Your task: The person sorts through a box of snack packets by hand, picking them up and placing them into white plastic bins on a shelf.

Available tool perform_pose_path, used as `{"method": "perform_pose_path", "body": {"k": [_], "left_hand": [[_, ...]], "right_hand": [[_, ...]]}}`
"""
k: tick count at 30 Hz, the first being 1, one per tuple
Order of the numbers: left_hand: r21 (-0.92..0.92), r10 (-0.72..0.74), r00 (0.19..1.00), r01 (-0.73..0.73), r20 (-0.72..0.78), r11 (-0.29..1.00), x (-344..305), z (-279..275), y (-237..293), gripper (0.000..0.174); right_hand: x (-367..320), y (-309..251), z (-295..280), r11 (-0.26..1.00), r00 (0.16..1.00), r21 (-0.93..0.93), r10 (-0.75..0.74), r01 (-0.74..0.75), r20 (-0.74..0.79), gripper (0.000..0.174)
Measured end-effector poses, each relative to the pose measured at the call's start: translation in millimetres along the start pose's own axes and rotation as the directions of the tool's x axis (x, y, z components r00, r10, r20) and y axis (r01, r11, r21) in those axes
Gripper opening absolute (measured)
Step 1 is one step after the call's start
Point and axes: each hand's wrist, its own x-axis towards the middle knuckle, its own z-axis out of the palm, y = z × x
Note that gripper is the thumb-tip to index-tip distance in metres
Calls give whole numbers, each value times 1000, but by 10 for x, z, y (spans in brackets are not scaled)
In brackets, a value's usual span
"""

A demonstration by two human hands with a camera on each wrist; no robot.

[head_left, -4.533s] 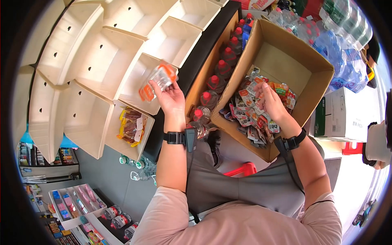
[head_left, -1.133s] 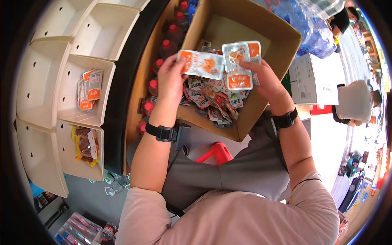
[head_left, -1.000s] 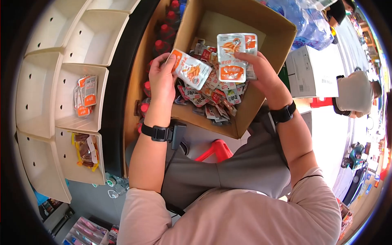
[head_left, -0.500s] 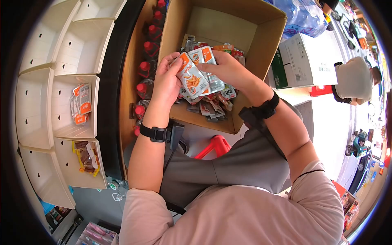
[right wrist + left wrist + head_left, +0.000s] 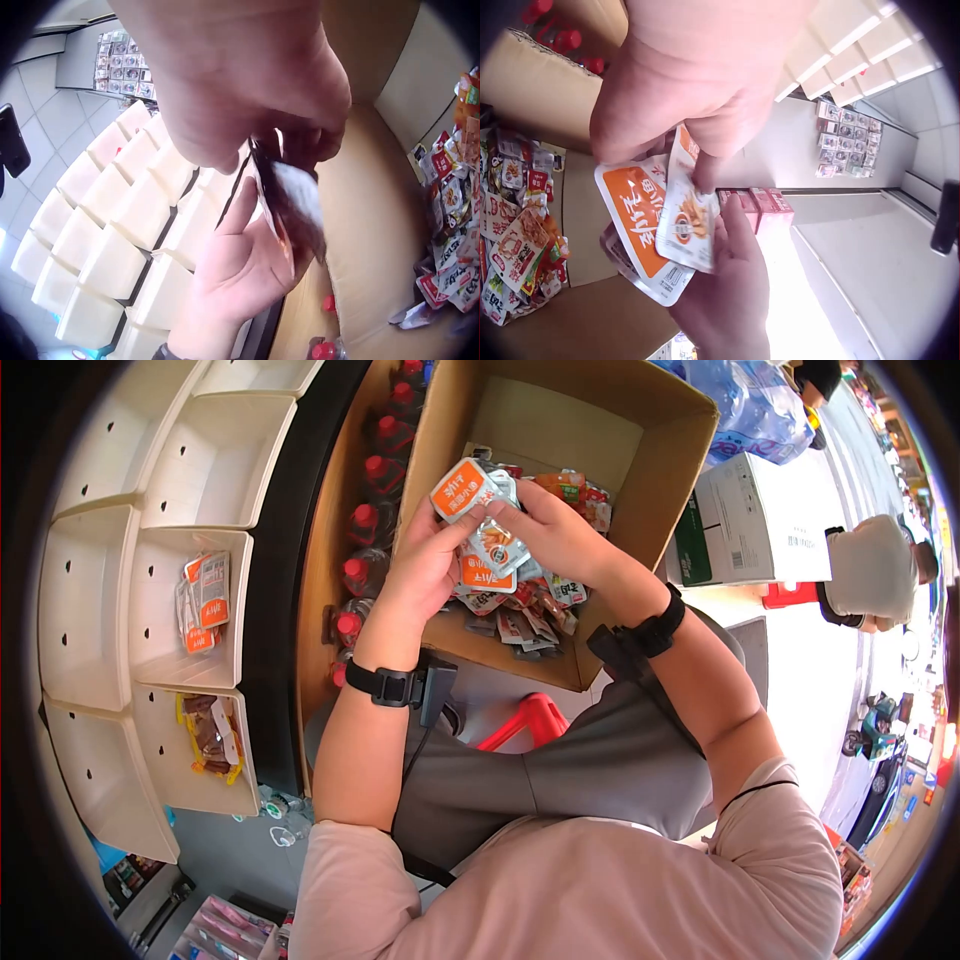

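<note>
While the left hand [image 5: 420,565] and right hand [image 5: 560,535] are meeting above the cardboard box [image 5: 560,430], both are gripping one stack of orange snack packets [image 5: 478,525].
Loose packets [image 5: 520,625] are lying in the box beneath; red-capped bottles [image 5: 358,572] are standing just beside it.

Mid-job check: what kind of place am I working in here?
Probably a small shop being restocked: cream shelf bins, some holding snack packets, a cardboard box of loose snacks, and packs of bottled water. The left hand and right hand hold orange packets.
</note>
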Motion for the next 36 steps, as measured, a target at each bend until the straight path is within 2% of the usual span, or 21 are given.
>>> {"method": "perform_pose_path", "body": {"k": [2, 3, 4, 6, 9, 10, 11, 13, 16, 19, 22, 23, 26, 27, 29, 30, 31, 34, 36], "left_hand": [[52, 91, 996, -90, -15, 995, 19, -24, 12, 42], [-7, 127, 987, -128, -102, 992, 36, -47, 26, 39], [-9, 196, 967, -201, -163, 980, 67, -100, 40, 38], [0, 325, 903, -339, -280, 941, 137, -224, 66, 36], [-20, 357, 855, -393, -375, 919, 156, -351, 143, 36], [-30, 366, 843, -409, -394, 912, 164, -389, 161, 36], [-59, 363, 854, -413, -373, 909, 165, -422, 167, 37], [-61, 348, 876, -389, -334, 919, 129, -436, 217, 38], [-74, 363, 871, -408, -331, 910, 119, -485, 198, 40], [-32, 353, 851, -395, -388, 918, 66, -409, 263, 40], [-35, 353, 877, -384, -326, 923, 37, -435, 312, 42], [-67, 360, 882, -397, -303, 915, 32, -441, 321, 43], [-56, 340, 867, -384, -364, 921, 71, -484, 312, 44], [-69, 344, 867, -393, -360, 917, 85, -495, 307, 45], [-92, 355, 868, -408, -347, 908, 105, -514, 303, 45], [-79, 359, 866, -408, -347, 909, 103, -515, 302, 45], [-66, 364, 864, -409, -347, 910, 100, -509, 306, 45], [-69, 368, 869, -411, -332, 909, 71, -471, 334, 45], [-72, 368, 867, -413, -336, 908, 39, -442, 343, 44]], "right_hand": [[97, 158, -31, 982, 990, -170, -98, 80, -101, 40], [104, 88, -40, 1000, 985, 15, -18, 20, -171, 43], [164, 221, -109, 990, 953, -96, -127, 105, -274, 40], [264, 454, -204, 1000, 949, 21, 6, 1, -316, 41], [324, 959, -319, 962, 975, -210, 140, -175, -171, 47], [327, 1085, -278, 933, 969, -259, 239, -249, -69, 50], [287, 1235, -199, 894, 938, -314, 346, -320, 28, 53], [235, 1664, 12, 744, 867, -579, 483, -334, 121, 61], [132, 2162, 406, 652, 887, -706, 457, -277, 74, 67], [-57, 2411, 770, 523, 961, -836, 276, -164, -16, 65], [-68, 2339, 775, 573, 931, -788, 364, -226, -2, 57], [-54, 2191, 706, 608, 919, -745, 393, -275, -18, 45], [63, 2483, 370, 730, 946, -618, 317, -292, -72, 37], [96, 2339, 248, 739, 926, -593, 377, -320, -29, 47], [90, 2610, 57, 891, 930, -302, 366, -339, 38, 57], [82, 2717, -50, 929, 933, -139, 354, -342, 69, 62], [115, 2545, -156, 845, 875, -312, 479, -434, 78, 75], [28, 1886, -233, 836, 865, -280, 500, -472, 34, 58], [45, 1938, -361, 821, 889, -386, 459, -420, 9, 50]]}}
